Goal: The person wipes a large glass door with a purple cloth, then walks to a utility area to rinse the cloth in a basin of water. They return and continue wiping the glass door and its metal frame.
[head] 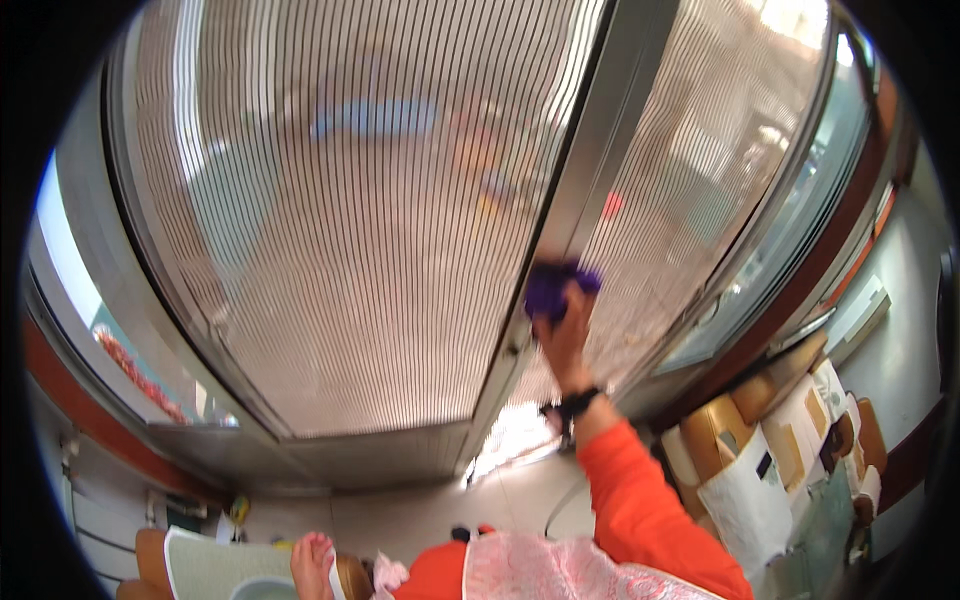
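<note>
My right hand (566,334) reaches up and presses a purple cloth (553,291) against the metal frame (592,150) between two panels of a glass door. The cloth is bunched under my fingers and slightly blurred. A dark band circles the wrist below an orange sleeve. Striped, see-through sheeting (375,262) covers the door panels. My left hand (312,564) is low at the left, beside a chair or seat with a pale cover (217,559); its fingers are partly curled, and whether it holds anything is unclear.
Tan seats with white covers (750,487) stand at the right, a dark object lying on one. A rounded basin-like thing (262,589) shows at the bottom left. A bright gap (517,435) opens low beside the door panel. Pale floor tiles (405,510) lie below it.
</note>
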{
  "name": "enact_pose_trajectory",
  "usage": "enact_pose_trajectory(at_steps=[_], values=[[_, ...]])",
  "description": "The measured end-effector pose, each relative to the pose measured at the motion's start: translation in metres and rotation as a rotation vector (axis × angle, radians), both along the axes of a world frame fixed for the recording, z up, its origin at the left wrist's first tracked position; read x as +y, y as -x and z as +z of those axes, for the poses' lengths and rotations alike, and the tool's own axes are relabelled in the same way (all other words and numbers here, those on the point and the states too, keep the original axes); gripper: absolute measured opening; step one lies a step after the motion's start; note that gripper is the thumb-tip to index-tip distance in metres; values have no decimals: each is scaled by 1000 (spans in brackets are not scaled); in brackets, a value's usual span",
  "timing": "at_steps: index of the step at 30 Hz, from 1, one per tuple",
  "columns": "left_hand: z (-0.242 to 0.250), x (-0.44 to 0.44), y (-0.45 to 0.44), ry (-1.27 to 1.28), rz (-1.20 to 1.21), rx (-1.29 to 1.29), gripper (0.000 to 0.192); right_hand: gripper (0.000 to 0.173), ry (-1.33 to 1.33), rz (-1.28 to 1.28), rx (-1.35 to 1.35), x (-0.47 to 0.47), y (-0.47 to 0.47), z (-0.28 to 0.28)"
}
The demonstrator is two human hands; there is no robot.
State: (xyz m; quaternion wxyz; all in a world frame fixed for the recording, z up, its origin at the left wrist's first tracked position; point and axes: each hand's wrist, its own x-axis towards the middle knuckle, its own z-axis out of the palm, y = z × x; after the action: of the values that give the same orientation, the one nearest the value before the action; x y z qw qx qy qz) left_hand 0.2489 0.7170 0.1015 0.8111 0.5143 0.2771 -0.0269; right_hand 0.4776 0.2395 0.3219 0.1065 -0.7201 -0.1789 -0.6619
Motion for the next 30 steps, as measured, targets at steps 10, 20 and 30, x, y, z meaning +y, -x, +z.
enact_pose_trajectory(at_steps=[10,20,30], values=[[10,-14,-34,5,4,-92,23,50,51,-443,-115,-37,-43,255],[58,-24,4,33,-19,-212,23,33,319,-262,-380,60,-83,442],[16,8,23,46,13,-152,26,25,840,181,-208,142,-71,228]])
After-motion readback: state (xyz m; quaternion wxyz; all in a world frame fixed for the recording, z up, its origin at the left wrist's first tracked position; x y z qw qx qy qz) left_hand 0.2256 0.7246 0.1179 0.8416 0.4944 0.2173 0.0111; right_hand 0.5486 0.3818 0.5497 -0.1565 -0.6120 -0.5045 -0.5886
